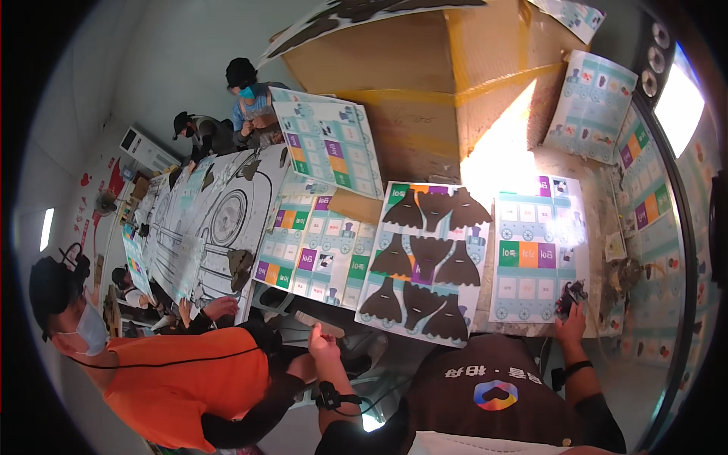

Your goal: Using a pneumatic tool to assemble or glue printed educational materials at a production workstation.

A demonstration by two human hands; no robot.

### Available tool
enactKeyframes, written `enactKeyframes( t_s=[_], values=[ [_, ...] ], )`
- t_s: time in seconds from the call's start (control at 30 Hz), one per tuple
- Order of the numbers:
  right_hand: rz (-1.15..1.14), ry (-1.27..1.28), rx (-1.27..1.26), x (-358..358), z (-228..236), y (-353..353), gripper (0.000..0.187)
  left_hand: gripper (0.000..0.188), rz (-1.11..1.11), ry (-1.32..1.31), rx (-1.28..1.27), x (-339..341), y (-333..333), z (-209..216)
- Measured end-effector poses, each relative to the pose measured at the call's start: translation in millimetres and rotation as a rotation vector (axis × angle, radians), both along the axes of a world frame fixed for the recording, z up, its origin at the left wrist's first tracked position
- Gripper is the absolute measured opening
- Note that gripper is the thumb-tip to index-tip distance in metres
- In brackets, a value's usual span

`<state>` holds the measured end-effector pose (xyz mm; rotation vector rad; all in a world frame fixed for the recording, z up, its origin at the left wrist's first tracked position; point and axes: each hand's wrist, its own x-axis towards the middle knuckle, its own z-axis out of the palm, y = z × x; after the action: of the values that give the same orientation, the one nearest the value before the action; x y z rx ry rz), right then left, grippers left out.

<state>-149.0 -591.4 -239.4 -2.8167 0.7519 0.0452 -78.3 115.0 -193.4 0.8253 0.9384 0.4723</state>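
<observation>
My left hand point(324, 345) is closed on a flat, light-brown strip point(331, 328), held in the gap below the table edge. My right hand point(572, 326) is closed around a small dark object point(569, 296) with an uneven outline, whose kind I cannot make out. That hand rests at the lower right corner of a printed train sheet point(523, 262) on the table. Left of this sheet, a printed board point(476, 292) carries several dark brown, scallop-edged cut-outs point(425, 265) that overlap.
A large taped cardboard box point(409, 129) stands at the back. More printed sheets point(311, 250) lie to the left, and one board point(326, 140) leans upright. A person in orange point(182, 371) sits close on my left; others work at the far table point(212, 197).
</observation>
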Motion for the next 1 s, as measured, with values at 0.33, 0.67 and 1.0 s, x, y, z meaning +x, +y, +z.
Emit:
enactKeyframes(
  t_s=[0.33, 0.67, 1.0],
  values=[
    [-0.104, 0.163, -0.019, 9, -14, -15, 0.068, 0.007, 1.095, -0.329, -1.038, 72, 14, 85],
    [-0.17, 0.171, 0.007, 20, -3, 2, 0.068, 0.03, 2.12, -2.331, -2.139, 119, -10, 80],
    [-0.12, 0.188, 0.048, 28, -19, -7, 0.074, 0.028, 1.229, -1.629, -2.272, 113, 5, 100]
  ],
)
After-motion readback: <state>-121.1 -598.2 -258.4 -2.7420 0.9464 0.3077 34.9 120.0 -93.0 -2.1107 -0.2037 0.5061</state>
